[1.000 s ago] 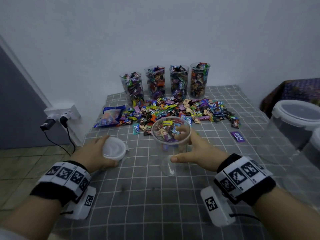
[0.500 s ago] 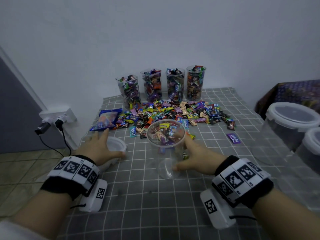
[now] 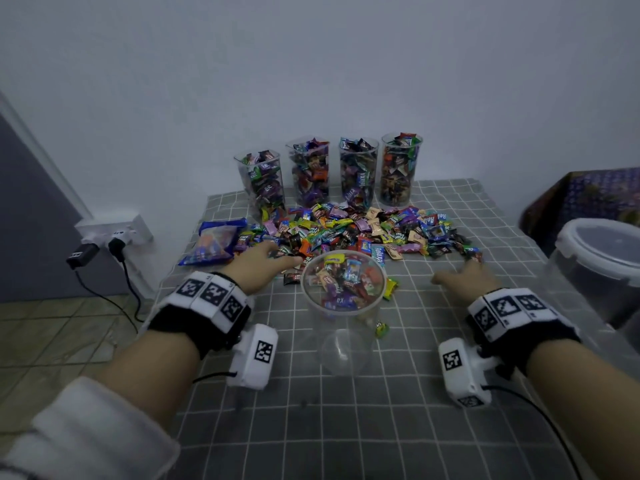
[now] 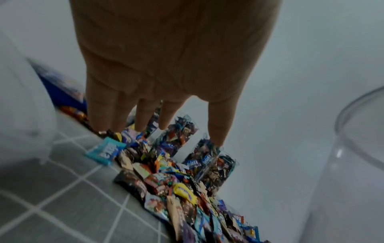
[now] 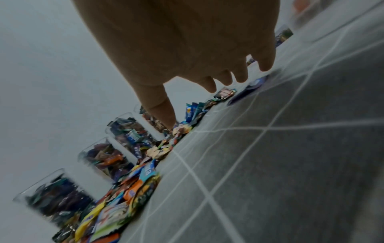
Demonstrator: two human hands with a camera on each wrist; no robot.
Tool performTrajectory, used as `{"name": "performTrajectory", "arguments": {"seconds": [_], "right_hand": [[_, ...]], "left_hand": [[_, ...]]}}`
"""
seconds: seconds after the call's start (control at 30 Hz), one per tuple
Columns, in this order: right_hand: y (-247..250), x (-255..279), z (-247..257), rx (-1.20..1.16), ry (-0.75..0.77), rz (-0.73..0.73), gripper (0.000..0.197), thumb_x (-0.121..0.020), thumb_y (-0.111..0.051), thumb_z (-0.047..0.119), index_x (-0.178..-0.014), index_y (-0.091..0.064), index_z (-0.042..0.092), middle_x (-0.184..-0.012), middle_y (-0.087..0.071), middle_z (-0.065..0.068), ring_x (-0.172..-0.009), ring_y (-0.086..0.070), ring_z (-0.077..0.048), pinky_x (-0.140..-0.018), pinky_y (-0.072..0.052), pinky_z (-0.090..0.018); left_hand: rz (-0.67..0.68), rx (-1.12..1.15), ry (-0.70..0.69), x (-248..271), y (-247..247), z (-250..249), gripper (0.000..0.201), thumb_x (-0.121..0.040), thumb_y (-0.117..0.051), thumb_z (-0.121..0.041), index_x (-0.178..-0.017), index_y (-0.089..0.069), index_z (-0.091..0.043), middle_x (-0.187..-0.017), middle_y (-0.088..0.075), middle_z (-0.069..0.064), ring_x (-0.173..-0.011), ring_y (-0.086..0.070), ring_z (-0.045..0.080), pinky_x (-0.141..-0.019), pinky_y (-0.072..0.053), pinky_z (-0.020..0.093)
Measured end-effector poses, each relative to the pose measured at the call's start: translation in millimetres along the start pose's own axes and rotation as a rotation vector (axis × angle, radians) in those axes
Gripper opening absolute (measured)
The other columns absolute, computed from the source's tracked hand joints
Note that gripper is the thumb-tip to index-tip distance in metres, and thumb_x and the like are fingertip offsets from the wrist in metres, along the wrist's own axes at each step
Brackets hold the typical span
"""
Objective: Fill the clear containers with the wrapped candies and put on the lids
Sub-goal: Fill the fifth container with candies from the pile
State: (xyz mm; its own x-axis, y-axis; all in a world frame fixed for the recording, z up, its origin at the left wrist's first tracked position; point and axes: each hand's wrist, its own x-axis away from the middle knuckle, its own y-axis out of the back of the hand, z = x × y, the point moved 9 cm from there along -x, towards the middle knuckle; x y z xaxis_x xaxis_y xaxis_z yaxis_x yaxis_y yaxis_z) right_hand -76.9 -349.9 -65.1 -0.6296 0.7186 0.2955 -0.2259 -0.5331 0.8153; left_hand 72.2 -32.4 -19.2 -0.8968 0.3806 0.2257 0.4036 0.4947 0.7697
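- Reaching out over the tabletop (image 3: 346, 427), both hands head for the heap of wrapped candies (image 3: 349, 233), which lies in a long band running left to right across the far half of the checked cloth.
- Left hand (image 3: 258, 268): it is at the near-left edge of the heap, palm down, its fingers (image 4: 143, 115) straight and slightly spread, holding nothing. The left wrist view shows the fingertips just above the wrappers; I cannot tell whether they touch yet.
- Right hand (image 3: 465, 277): it is at the near-right end of the heap, also empty, fingers (image 5: 239, 75) loosely extended. The nearest sweets lie just beyond and to the left of its fingertips.
- The empty clear container (image 3: 343, 306) stands upright between the two hands, nearer the person than the heap. Candies seen through its wall lie behind it, not inside.
- The relation that matters: the heap is far of both sets of fingers and the container's open mouth is near of them, so any handful probably has to be drawn back toward the person and inward to the middle.
- The left hand looks nearer to a dense part of the heap; the right hand faces only its thin end.
- Four filled containers (image 3: 329, 173) stand in a row at the far edge, without lids.
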Motion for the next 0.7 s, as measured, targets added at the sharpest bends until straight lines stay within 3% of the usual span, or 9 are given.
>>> {"name": "performTrajectory", "arguments": {"seconds": [0.1,0.2,0.3,0.33,0.37,0.43,0.53,0.63,0.7], "right_hand": [[-17,-11,-1,0.042,-0.045,0.035,0.078,-0.074,-0.066,0.044,-0.134,-0.041,0.001,-0.140,-0.040,-0.021,-0.126,-0.040,-0.038,-0.103,-0.037,-0.049],[-36,-10,21,0.088,0.052,0.097,0.074,-0.078,-0.066,0.045,-0.134,-0.040,0.003,-0.139,-0.040,-0.019,-0.125,-0.041,-0.035,-0.102,-0.039,-0.047],[-54,-2,51,0.029,0.194,0.240,0.068,-0.082,-0.064,0.043,-0.134,-0.039,0.007,-0.137,-0.043,-0.015,-0.121,-0.045,-0.029,-0.099,-0.041,-0.039],[-55,2,62,-0.011,0.242,0.267,0.063,-0.084,-0.063,0.040,-0.133,-0.040,0.007,-0.134,-0.046,-0.013,-0.117,-0.048,-0.027,-0.096,-0.042,-0.036],[-52,2,70,-0.048,0.277,0.268,0.058,-0.086,-0.063,0.036,-0.132,-0.042,0.007,-0.131,-0.049,-0.012,-0.114,-0.049,-0.026,-0.094,-0.042,-0.035],[-36,-5,83,-0.049,0.336,0.150,0.054,-0.087,-0.061,0.032,-0.130,-0.043,0.005,-0.131,-0.047,-0.013,-0.115,-0.048,-0.026,-0.097,-0.042,-0.037],[0,-31,87,0.024,0.345,-0.110,0.059,-0.086,-0.059,0.034,-0.133,-0.042,0.003,-0.136,-0.041,-0.015,-0.125,-0.039,-0.030,-0.101,-0.037,-0.039],[21,-60,77,-0.026,0.215,-0.202,0.063,-0.082,-0.062,0.037,-0.132,-0.044,0.004,-0.135,-0.042,-0.018,-0.125,-0.040,-0.034,-0.102,-0.038,-0.044],[28,-78,69,-0.008,0.144,-0.216,0.063,-0.081,-0.063,0.039,-0.130,-0.047,0.004,-0.134,-0.044,-0.020,-0.123,-0.041,-0.036,-0.100,-0.038,-0.043]], "left_hand": [[0.046,0.065,0.052,-18,-10,-1,0.079,-0.089,-0.054,-0.050,-0.148,-0.024,-0.007,-0.154,-0.028,0.009,-0.138,-0.032,0.026,-0.109,-0.027,0.034],[0.021,0.097,0.135,-40,-7,5,0.078,-0.088,-0.054,-0.052,-0.146,-0.029,-0.007,-0.153,-0.030,0.009,-0.137,-0.033,0.027,-0.106,-0.029,0.034],[-0.056,0.158,0.186,-61,1,11,0.039,-0.091,-0.057,-0.041,-0.107,-0.056,-0.006,-0.119,-0.052,0.008,-0.104,-0.050,0.024,-0.083,-0.036,0.028],[-0.076,0.184,0.195,-69,1,15,0.036,-0.091,-0.058,-0.038,-0.103,-0.057,-0.004,-0.115,-0.056,0.010,-0.097,-0.050,0.023,-0.081,-0.038,0.029],[-0.086,0.207,0.200,-76,1,17,0.043,-0.089,-0.060,-0.038,-0.110,-0.058,0.000,-0.118,-0.059,0.015,-0.095,-0.052,0.024,-0.082,-0.041,0.031],[-0.112,0.226,0.221,-87,3,23,0.057,-0.086,-0.063,-0.042,-0.121,-0.057,0.003,-0.122,-0.060,0.021,-0.104,-0.059,0.031,-0.089,-0.045,0.034],[-0.159,0.180,0.274,-99,6,37,0.062,-0.084,-0.064,-0.045,-0.120,-0.058,0.005,-0.120,-0.060,0.023,-0.112,-0.057,0.037,-0.094,-0.045,0.038],[-0.209,0.139,0.314,-105,9,45,0.081,-0.072,-0.068,-0.060,-0.121,-0.056,0.004,-0.120,-0.060,0.024,-0.108,-0.057,0.037,-0.093,-0.047,0.038],[-0.216,0.048,0.329,-107,10,44,0.094,-0.069,-0.066,-0.065,-0.133,-0.045,0.001,-0.133,-0.050,0.024,-0.118,-0.051,0.037,-0.099,-0.043,0.040]]}}
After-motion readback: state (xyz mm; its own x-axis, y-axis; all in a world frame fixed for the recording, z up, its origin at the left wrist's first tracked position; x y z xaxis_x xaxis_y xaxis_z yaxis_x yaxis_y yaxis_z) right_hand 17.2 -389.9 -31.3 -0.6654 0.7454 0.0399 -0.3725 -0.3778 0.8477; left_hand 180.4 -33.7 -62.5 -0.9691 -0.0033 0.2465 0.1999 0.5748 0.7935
